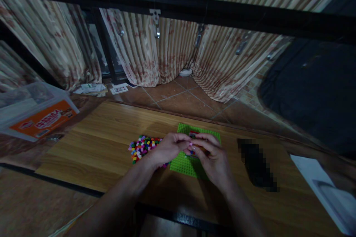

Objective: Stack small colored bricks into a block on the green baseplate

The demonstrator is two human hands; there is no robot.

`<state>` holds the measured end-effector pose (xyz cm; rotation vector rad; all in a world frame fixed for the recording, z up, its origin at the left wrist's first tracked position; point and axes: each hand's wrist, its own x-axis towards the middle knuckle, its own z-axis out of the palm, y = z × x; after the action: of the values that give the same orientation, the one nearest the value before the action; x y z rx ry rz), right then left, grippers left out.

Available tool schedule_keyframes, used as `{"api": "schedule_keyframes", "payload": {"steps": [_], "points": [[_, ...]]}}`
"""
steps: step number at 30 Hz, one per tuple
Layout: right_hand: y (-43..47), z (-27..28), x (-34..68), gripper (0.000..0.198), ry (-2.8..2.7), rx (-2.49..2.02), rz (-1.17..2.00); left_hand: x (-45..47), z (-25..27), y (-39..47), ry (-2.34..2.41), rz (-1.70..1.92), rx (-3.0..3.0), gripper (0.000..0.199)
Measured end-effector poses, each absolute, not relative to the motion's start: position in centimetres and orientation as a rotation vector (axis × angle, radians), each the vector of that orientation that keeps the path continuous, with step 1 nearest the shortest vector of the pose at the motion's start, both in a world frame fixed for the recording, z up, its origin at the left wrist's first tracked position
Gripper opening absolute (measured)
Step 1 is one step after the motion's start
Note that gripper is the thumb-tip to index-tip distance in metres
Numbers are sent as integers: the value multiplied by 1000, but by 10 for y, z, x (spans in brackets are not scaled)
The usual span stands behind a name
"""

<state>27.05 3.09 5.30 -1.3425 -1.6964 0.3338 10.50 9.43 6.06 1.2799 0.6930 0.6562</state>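
Over a green studded baseplate, my two hands meet at their fingertips. A tiny pink brick shows where they come together. My left hand is closed in a pinch at it from the left. From the right, my right hand pinches at the same spot with its fingers bent. Red and blue bricks on the baseplate are partly hidden behind my fingers. Beside my left wrist lies a loose pile of small multicoloured bricks, partly covered by that hand.
The wooden table carries a dark, pixelated object at right and white paper near its right edge. A clear plastic box with an orange label stands at left. Beyond are a dark bar, curtains and tiled floor.
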Motion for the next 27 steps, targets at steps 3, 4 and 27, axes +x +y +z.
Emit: {"api": "schedule_keyframes", "payload": {"steps": [3,4,27], "points": [[31,53,270,16,-1715,-1350,308,106,62,94,690,664,1259,29],[31,53,270,16,-1723,-1357,293,106,62,94,696,666,1252,29],[28,62,265,14,-1598,-1353,335,105,73,92,714,671,1088,35]]}}
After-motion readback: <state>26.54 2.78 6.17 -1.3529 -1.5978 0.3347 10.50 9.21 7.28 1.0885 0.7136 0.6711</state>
